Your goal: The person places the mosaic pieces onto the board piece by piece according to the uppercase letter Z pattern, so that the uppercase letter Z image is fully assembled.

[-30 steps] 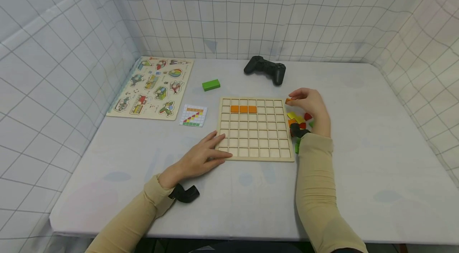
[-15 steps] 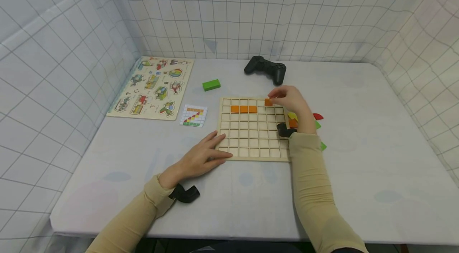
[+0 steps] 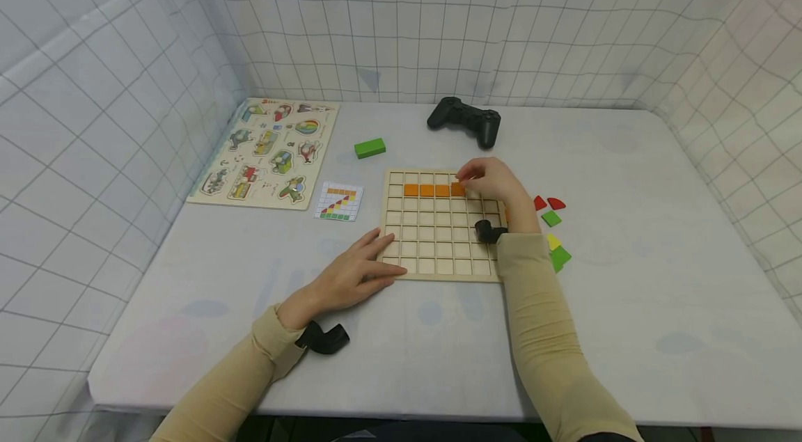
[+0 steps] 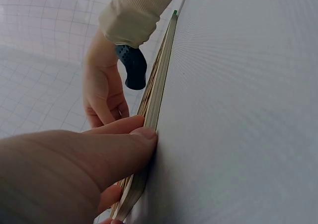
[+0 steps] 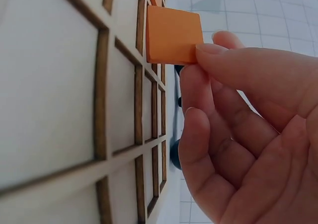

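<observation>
The right hand (image 3: 496, 181) pinches an orange tile (image 5: 173, 36) between thumb and finger — tilted over the grid board (image 3: 426, 235), just beside the right end of a row of orange tiles (image 3: 426, 190). The tile is square (no long axis), but the row runs left to right, in line with it. Its contact with the board is unclear. The left hand (image 3: 347, 278), farther off, rests spread-fingered on the board's near-left corner.

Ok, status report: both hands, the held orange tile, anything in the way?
Left hand on near-left corner of board. Right hand pinching orange tile, tilted, not flat, beside three orange tiles. No obstruction visible.
</observation>
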Action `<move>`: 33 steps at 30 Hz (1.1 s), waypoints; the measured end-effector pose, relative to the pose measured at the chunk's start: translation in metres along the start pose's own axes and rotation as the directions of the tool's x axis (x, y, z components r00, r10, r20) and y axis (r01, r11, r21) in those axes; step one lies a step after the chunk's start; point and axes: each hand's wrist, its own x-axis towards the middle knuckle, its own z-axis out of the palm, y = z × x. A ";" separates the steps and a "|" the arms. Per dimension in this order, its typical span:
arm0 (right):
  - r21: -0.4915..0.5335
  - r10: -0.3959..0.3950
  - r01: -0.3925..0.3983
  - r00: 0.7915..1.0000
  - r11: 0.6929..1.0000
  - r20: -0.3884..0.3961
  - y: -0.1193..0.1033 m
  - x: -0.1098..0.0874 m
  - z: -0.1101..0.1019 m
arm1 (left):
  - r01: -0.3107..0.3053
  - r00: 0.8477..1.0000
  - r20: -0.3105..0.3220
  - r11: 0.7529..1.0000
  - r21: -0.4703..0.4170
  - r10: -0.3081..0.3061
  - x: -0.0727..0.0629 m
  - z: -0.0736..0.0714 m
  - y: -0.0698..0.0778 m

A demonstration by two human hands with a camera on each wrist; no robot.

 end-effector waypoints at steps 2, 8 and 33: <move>-0.001 0.009 -0.009 1.000 1.000 -0.002 0.000 0.000 0.001 | 0.002 1.000 0.001 1.000 0.002 -0.002 0.000 0.000 0.000; -0.003 0.020 -0.020 1.000 1.000 0.020 0.003 0.000 0.001 | 0.001 1.000 -0.002 1.000 0.004 -0.001 0.000 0.000 0.000; 0.150 0.071 -0.074 0.997 0.986 0.020 0.042 -0.044 -0.046 | 0.001 1.000 0.002 1.000 -0.001 -0.001 0.001 0.000 0.001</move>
